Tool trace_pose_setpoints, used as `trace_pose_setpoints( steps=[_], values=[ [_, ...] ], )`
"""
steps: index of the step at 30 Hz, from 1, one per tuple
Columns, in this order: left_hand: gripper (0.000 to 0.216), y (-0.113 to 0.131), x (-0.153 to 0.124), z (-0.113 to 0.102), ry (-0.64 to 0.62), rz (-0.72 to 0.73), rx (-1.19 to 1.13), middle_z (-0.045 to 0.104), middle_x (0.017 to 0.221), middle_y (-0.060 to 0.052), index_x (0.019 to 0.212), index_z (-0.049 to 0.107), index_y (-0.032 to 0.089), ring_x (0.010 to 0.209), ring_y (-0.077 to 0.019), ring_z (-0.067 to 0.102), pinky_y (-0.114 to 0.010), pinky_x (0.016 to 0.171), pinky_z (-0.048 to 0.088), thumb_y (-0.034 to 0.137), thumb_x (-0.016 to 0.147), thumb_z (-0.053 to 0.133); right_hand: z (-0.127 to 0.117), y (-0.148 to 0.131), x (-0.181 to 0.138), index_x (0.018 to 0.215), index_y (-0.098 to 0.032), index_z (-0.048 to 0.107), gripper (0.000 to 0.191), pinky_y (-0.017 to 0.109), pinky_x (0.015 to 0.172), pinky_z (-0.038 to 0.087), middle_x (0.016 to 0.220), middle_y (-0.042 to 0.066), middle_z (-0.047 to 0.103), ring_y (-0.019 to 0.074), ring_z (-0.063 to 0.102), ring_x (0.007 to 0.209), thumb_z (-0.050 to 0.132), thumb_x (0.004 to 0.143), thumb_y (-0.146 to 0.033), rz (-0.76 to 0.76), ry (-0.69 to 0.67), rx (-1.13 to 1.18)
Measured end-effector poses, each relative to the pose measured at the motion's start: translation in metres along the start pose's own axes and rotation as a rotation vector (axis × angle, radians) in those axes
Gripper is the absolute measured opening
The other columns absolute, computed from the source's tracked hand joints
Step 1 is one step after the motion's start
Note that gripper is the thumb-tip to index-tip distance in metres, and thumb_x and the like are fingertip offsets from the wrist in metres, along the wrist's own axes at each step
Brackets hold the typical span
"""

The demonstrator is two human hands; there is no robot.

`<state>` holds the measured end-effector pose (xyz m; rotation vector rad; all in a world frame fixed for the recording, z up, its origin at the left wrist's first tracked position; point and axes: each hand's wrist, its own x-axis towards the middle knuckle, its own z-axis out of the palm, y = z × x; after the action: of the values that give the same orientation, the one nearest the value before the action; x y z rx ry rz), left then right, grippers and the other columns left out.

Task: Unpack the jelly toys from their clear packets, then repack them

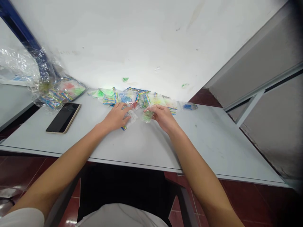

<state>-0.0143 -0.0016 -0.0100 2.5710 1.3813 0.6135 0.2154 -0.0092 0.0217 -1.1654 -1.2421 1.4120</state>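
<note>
Pinched in my right hand [163,116] is a small clear plastic packet with something green inside [148,116], held just above the table. My left hand [117,116] lies over another clear packet with a colourful printed strip [130,119], its fingers spread and resting on it. Beyond both hands, several similar packets lie heaped along the wall, among them one with blue contents [127,98] and one with green contents [100,93]. What exactly the packets contain is too small to make out.
A dark-screened phone [63,118] lies on the white table [94,150] at left. Behind it sits a large clear bag of packets [59,93]. One blue packet [188,106] lies apart at right. The white wall [132,37] has green smudges; a metal frame [251,107] stands right.
</note>
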Motion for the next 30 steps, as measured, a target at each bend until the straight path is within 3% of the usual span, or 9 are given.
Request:
trace_pose_setpoints(
  steps=[3, 6, 10, 15, 19, 21, 23, 27, 30],
  values=[
    [0.036, 0.003, -0.001, -0.005, -0.056, 0.03, 0.006, 0.056, 0.123, -0.012, 0.123, 0.063, 0.022, 0.118, -0.0276, 0.049, -0.041, 0.1, 0.041, 0.033, 0.092, 0.047, 0.0, -0.001, 0.0, 0.064, -0.019, 0.062, 0.021, 0.028, 0.07, 0.049, 0.084, 0.005, 0.071, 0.0144, 0.061, 0.075, 0.074, 0.067, -0.036, 0.003, 0.015, -0.008],
    [0.036, 0.007, -0.002, -0.01, -0.157, -0.082, 0.068, 0.059, 0.113, -0.011, 0.119, 0.064, 0.024, 0.109, -0.0287, 0.055, -0.037, 0.085, 0.046, 0.04, 0.09, 0.05, 0.001, -0.001, 0.0, 0.065, -0.019, 0.063, 0.021, 0.028, 0.069, 0.049, 0.085, 0.005, 0.071, 0.0138, 0.06, 0.074, 0.074, 0.067, -0.036, 0.008, 0.008, -0.012],
    [0.05, 0.007, -0.005, -0.021, -0.265, -0.172, 0.002, 0.064, 0.1, -0.007, 0.132, 0.055, 0.032, 0.091, -0.0264, 0.061, -0.031, 0.07, 0.042, 0.045, 0.083, 0.057, 0.0, 0.0, 0.0, 0.068, -0.018, 0.065, 0.022, 0.028, 0.069, 0.05, 0.086, 0.005, 0.07, 0.0138, 0.06, 0.076, 0.074, 0.067, -0.038, 0.025, 0.006, -0.033],
    [0.069, -0.002, -0.012, -0.036, -0.421, -0.239, -0.214, 0.064, 0.078, -0.001, 0.13, 0.055, 0.034, 0.07, -0.0233, 0.062, -0.027, 0.059, 0.038, 0.043, 0.064, 0.074, -0.001, 0.002, 0.001, 0.069, -0.019, 0.066, 0.024, 0.027, 0.066, 0.049, 0.089, 0.004, 0.07, 0.013, 0.059, 0.075, 0.074, 0.067, -0.041, 0.04, 0.0, -0.085],
    [0.085, -0.014, -0.017, -0.046, -0.414, -0.339, -0.209, 0.065, 0.076, -0.001, 0.134, 0.051, 0.028, 0.067, -0.0241, 0.062, -0.029, 0.058, 0.04, 0.044, 0.055, 0.079, -0.001, 0.003, 0.001, 0.066, -0.019, 0.064, 0.026, 0.026, 0.064, 0.049, 0.086, 0.004, 0.068, 0.0128, 0.058, 0.074, 0.074, 0.068, -0.042, 0.061, 0.013, -0.122],
    [0.091, -0.014, -0.016, -0.052, -0.398, -0.342, -0.206, 0.067, 0.084, -0.004, 0.137, 0.049, 0.027, 0.074, -0.0257, 0.063, -0.03, 0.063, 0.043, 0.049, 0.054, 0.08, -0.001, 0.004, 0.001, 0.065, -0.019, 0.062, 0.026, 0.025, 0.063, 0.048, 0.087, 0.004, 0.068, 0.013, 0.058, 0.075, 0.074, 0.068, -0.042, 0.063, 0.016, -0.129],
    [0.092, -0.007, -0.014, -0.056, -0.287, -0.303, -0.253, 0.067, 0.099, -0.008, 0.139, 0.048, 0.026, 0.088, -0.0275, 0.063, -0.032, 0.07, 0.045, 0.055, 0.057, 0.079, 0.0, 0.005, 0.001, 0.064, -0.019, 0.061, 0.027, 0.025, 0.063, 0.048, 0.085, 0.004, 0.067, 0.013, 0.058, 0.075, 0.074, 0.069, -0.041, 0.055, 0.004, -0.121],
    [0.065, 0.021, -0.005, -0.046, -0.004, -0.27, -0.601, 0.064, 0.117, -0.01, 0.131, 0.056, 0.025, 0.102, -0.0244, 0.061, -0.033, 0.081, 0.048, 0.059, 0.076, 0.065, 0.003, 0.009, 0.002, 0.064, -0.019, 0.061, 0.029, 0.026, 0.065, 0.048, 0.075, 0.0, 0.061, 0.0125, 0.056, 0.072, 0.075, 0.07, -0.044, 0.008, -0.06, -0.084],
    [0.054, 0.036, 0.001, -0.026, -0.027, -0.31, -0.892, 0.068, 0.112, -0.01, 0.118, 0.065, 0.02, 0.099, -0.0223, 0.063, -0.034, 0.082, 0.05, 0.059, 0.081, 0.062, 0.006, 0.013, 0.002, 0.067, -0.02, 0.065, 0.027, 0.026, 0.067, 0.047, 0.072, -0.001, 0.057, 0.0119, 0.053, 0.071, 0.075, 0.07, -0.044, -0.033, -0.084, -0.059]
  ],
)
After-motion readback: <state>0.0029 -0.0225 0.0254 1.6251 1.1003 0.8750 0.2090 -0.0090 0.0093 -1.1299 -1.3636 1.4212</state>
